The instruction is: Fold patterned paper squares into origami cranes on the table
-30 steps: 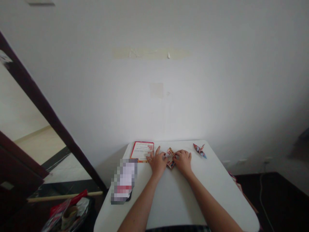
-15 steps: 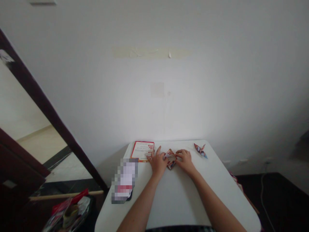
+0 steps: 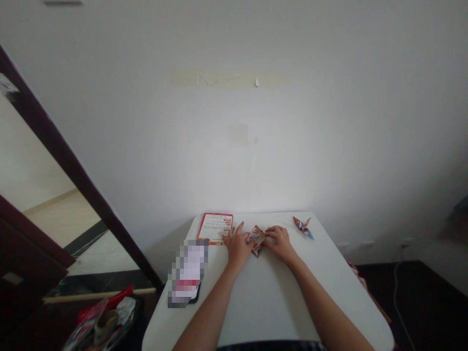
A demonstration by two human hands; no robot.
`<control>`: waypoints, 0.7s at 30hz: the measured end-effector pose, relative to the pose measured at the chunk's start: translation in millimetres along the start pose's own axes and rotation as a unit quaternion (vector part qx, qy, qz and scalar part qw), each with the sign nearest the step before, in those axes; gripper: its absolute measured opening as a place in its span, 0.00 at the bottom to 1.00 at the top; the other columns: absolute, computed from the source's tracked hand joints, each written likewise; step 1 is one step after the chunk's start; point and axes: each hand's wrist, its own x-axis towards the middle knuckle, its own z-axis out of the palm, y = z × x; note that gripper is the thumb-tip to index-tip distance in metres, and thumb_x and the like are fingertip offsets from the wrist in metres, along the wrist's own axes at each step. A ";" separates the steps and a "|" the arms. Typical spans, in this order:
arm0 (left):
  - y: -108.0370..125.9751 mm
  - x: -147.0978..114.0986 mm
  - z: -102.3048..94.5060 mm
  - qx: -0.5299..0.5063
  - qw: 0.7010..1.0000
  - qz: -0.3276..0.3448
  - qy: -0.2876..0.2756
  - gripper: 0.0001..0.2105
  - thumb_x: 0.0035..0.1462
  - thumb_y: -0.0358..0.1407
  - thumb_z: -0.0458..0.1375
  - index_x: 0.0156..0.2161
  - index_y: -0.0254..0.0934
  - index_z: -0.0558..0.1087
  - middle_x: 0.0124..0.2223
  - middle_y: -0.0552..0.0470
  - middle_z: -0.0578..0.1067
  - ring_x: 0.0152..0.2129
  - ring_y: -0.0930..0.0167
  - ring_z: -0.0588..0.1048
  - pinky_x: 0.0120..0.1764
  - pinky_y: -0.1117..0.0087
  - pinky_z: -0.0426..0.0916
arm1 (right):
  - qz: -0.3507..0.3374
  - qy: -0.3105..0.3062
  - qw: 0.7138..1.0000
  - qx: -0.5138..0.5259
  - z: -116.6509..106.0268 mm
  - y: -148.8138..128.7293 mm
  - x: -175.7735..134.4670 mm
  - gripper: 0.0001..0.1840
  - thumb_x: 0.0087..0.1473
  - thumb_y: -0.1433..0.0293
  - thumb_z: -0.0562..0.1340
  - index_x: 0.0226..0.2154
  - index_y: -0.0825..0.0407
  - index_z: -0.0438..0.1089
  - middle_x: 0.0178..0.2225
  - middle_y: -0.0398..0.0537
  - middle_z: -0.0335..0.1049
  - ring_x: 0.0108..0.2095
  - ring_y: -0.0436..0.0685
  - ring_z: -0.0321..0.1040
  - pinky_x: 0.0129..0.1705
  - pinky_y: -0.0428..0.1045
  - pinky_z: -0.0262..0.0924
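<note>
A small diamond-shaped piece of folded paper point(image 3: 258, 236), printed in brown, red and white, lies on the white table between my hands. At its left edge my left hand point(image 3: 237, 244) holds it down with the thumb, while the other fingers spread away from it. My right hand point(image 3: 279, 242) pinches the right corner with thumb and curled fingers. The exact grip of the fingertips is too small to make out. Off to the right sits a folded paper crane point(image 3: 303, 227) in red, brown and blue, touched by neither hand.
A red-edged printed sheet or booklet point(image 3: 215, 227) lies at the table's back left. In front of it is a phone point(image 3: 190, 272) with a blurred screen. The wall point(image 3: 241, 170) rises behind the table point(image 3: 265, 302). A bag of items point(image 3: 106, 319) stands on the floor at left.
The folded paper's upper layer has shifted, and more of its pale face shows between my hands. Both hands stay at its sides with slight finger movement.
</note>
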 end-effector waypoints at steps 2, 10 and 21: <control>-1.0 -0.5 -0.3 -0.002 1.000 0.008 -0.003 0.11 0.54 0.41 0.59 0.42 0.51 0.79 0.68 0.60 0.59 0.62 0.52 0.57 0.61 0.36 0.46 | -0.003 -0.001 1.000 -0.001 -0.1 -0.7 -0.5 0.14 0.52 0.60 0.64 0.43 0.41 0.77 0.48 0.44 0.72 0.53 0.58 0.62 0.58 0.53 0.47; -2.7 -0.6 -1.8 0.006 0.999 0.025 -0.022 0.13 0.51 0.43 0.61 0.43 0.54 0.79 0.67 0.62 0.60 0.62 0.52 0.58 0.60 0.37 0.47 | 0.004 -0.001 1.000 -0.028 1.9 -5.2 -2.5 0.15 0.51 0.58 0.66 0.42 0.42 0.76 0.47 0.45 0.71 0.52 0.59 0.60 0.58 0.56 0.44; -14.5 1.6 0.1 -0.006 0.997 0.049 -0.057 0.18 0.50 0.50 0.62 0.47 0.54 0.77 0.69 0.56 0.57 0.63 0.54 0.56 0.62 0.39 0.44 | 0.060 -0.006 0.996 -0.061 0.6 -17.2 -3.0 0.16 0.48 0.58 0.68 0.41 0.43 0.75 0.50 0.47 0.69 0.55 0.62 0.58 0.62 0.59 0.37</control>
